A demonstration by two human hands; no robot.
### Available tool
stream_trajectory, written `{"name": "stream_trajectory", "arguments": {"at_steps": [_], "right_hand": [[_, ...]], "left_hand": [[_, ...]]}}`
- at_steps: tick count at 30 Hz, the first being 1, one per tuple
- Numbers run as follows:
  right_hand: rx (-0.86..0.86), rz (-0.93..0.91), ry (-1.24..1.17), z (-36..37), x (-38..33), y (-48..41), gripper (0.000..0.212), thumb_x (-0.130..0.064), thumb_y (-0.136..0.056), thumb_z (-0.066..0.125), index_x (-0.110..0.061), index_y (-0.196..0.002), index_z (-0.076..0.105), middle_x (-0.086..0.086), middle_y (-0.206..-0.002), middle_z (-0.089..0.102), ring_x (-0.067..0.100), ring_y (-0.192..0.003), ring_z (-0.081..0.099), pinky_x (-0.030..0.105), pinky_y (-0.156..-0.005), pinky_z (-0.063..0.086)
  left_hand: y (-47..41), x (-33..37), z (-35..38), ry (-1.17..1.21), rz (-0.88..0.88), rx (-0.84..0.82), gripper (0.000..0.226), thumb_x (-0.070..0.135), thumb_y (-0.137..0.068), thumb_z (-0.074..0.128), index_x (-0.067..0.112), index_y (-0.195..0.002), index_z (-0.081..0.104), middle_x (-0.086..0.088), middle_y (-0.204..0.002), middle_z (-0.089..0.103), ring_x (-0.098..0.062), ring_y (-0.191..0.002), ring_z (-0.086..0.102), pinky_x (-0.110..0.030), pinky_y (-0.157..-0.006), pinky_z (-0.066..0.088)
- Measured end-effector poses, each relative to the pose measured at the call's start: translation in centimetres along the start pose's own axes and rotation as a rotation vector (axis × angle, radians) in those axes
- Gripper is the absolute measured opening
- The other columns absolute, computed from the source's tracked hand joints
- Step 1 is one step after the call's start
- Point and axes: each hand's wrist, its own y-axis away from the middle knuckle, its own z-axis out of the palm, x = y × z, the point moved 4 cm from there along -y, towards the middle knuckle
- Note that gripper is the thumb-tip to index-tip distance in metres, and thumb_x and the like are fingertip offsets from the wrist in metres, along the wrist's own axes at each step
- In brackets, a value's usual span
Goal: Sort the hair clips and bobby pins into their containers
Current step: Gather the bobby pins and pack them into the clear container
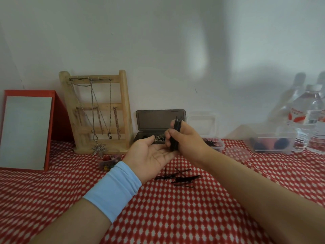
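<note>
A: Which step is shown?

B: Gathering bobby pins. The right hand [189,138] is closed on a bundle of black bobby pins [176,134], held upright with their lower ends resting on the fingers of the left hand [151,155], which lies palm up, open and holding nothing. Judged from this pose, the bundle is being squared before it is put away.

A: Where should it go?

B: Probably the clear lidded container [217,144] just behind the right hand, which already holds black pins. The move calls for carrying the bundle over its rim without letting it fan out.

A: What remains on the table?

B: A loose heap of bobby pins [179,176] on the red patterned tablecloth [175,213], near the wrists; they overlap too much for an exact count, perhaps ten.

A: And the containers?

B: Four are visible: the dark hinged box [158,122] with small clips inside, the clear pin container, a small tub of coloured clips [107,162] left of the wristband, and a clear tray [270,146] with dark items at right. Two water bottles [313,117] stand beyond.
</note>
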Motion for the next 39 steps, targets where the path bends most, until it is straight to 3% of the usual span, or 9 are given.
{"name": "stream_trajectory", "arguments": {"at_steps": [4, 7, 9, 13, 17, 22, 26, 32, 39], "right_hand": [[-0.039, 0.055, -0.023, 0.0, 0.4, -0.2, 0.019, -0.002, -0.106, 0.037, -0.016, -0.102, 0.049, 0.0, -0.073, 0.056, 0.017, -0.065, 0.052, 0.035, -0.074, 0.047], [-0.054, 0.101, -0.152, -0.3, -0.1, -0.2, 0.02, -0.001, -0.106, 0.034, -0.016, -0.1, 0.046, 0.0, -0.071, 0.05, 0.015, -0.06, 0.044, 0.032, -0.065, 0.047], [-0.075, 0.139, -0.199, -0.7, -0.5, -0.2, 0.02, 0.0, -0.106, 0.034, -0.015, -0.1, 0.047, 0.001, -0.071, 0.049, 0.015, -0.059, 0.042, 0.032, -0.062, 0.046], [-0.203, 0.259, -0.134, -1.4, -0.8, -0.1, 0.022, 0.0, -0.104, 0.037, -0.015, -0.099, 0.051, 0.002, -0.071, 0.05, 0.015, -0.059, 0.042, 0.029, -0.058, 0.039], [-0.254, 0.288, 0.027, -3.2, -1.9, -0.1, 0.018, -0.002, -0.105, 0.036, -0.012, -0.102, 0.051, 0.002, -0.073, 0.049, 0.014, -0.06, 0.041, 0.028, -0.058, 0.037], [-0.081, 0.178, 0.879, -8.5, -3.8, -1.1, 0.017, -0.007, -0.103, 0.044, -0.014, -0.105, 0.059, -0.003, -0.08, 0.057, 0.012, -0.067, 0.051, 0.024, -0.062, 0.043], [-0.09, 0.236, 1.326, -12.0, -2.8, -1.6, 0.024, -0.007, -0.101, 0.044, -0.025, -0.103, 0.06, -0.006, -0.096, 0.059, 0.015, -0.09, 0.056, 0.028, -0.073, 0.043], [-0.113, 0.202, 1.441, -12.4, -0.9, -2.1, 0.027, -0.01, -0.1, 0.054, -0.021, -0.122, 0.064, 0.001, -0.119, 0.064, 0.021, -0.107, 0.06, 0.036, -0.098, 0.048], [-0.097, 0.152, 1.288, -12.9, -1.4, -2.4, 0.053, -0.016, -0.093, 0.069, -0.025, -0.143, 0.054, -0.005, -0.124, 0.07, 0.011, -0.109, 0.062, 0.024, -0.099, 0.045]], "left_hand": [[0.1, 0.2, -0.3, -0.035, -0.023, -0.003, 0.069, 0.034, -0.102, 0.04, -0.023, -0.139, 0.027, -0.046, -0.135, 0.041, -0.053, -0.132, 0.039, -0.057, -0.115, 0.026], [0.2, 0.2, -0.7, -0.324, -0.058, 0.101, 0.069, 0.037, -0.102, 0.04, -0.011, -0.147, 0.022, -0.04, -0.141, 0.04, -0.051, -0.125, 0.045, -0.056, -0.104, 0.037], [0.3, 1.0, -0.4, -0.587, 0.08, 0.181, 0.057, 0.035, -0.104, 0.038, 0.0, -0.148, 0.031, -0.028, -0.142, 0.047, -0.04, -0.12, 0.053, -0.05, -0.096, 0.045], [0.1, 3.9, 2.8, -1.237, 0.624, 0.116, 0.045, 0.044, -0.099, 0.037, 0.031, -0.14, 0.049, 0.008, -0.144, 0.052, -0.009, -0.131, 0.047, -0.038, -0.114, 0.035], [-1.7, 3.4, 5.3, -1.59, 0.587, -0.062, 0.039, 0.047, -0.1, 0.04, 0.035, -0.132, 0.059, 0.015, -0.127, 0.061, 0.001, -0.121, 0.052, -0.014, -0.106, 0.033], [-4.7, 4.3, 7.3, -1.545, 0.724, -0.09, 0.033, 0.021, -0.105, 0.037, 0.029, -0.121, 0.064, 0.011, -0.126, 0.066, -0.003, -0.116, 0.061, -0.036, -0.107, 0.045], [-8.4, 3.3, 7.4, -1.725, 0.701, -0.017, 0.031, 0.021, -0.103, 0.041, 0.031, -0.12, 0.065, 0.014, -0.123, 0.065, -0.006, -0.118, 0.058, -0.035, -0.109, 0.042], [-11.0, 0.6, 4.8, -1.962, 0.68, 0.02, 0.036, 0.02, -0.103, 0.042, 0.024, -0.136, 0.057, 0.007, -0.137, 0.059, -0.01, -0.127, 0.051, -0.019, -0.103, 0.034], [-11.8, 0.6, 3.2, -1.971, 0.697, -0.024, 0.039, 0.022, -0.104, 0.041, 0.027, -0.141, 0.052, 0.006, -0.142, 0.054, -0.01, -0.131, 0.048, -0.017, -0.102, 0.031]]}}
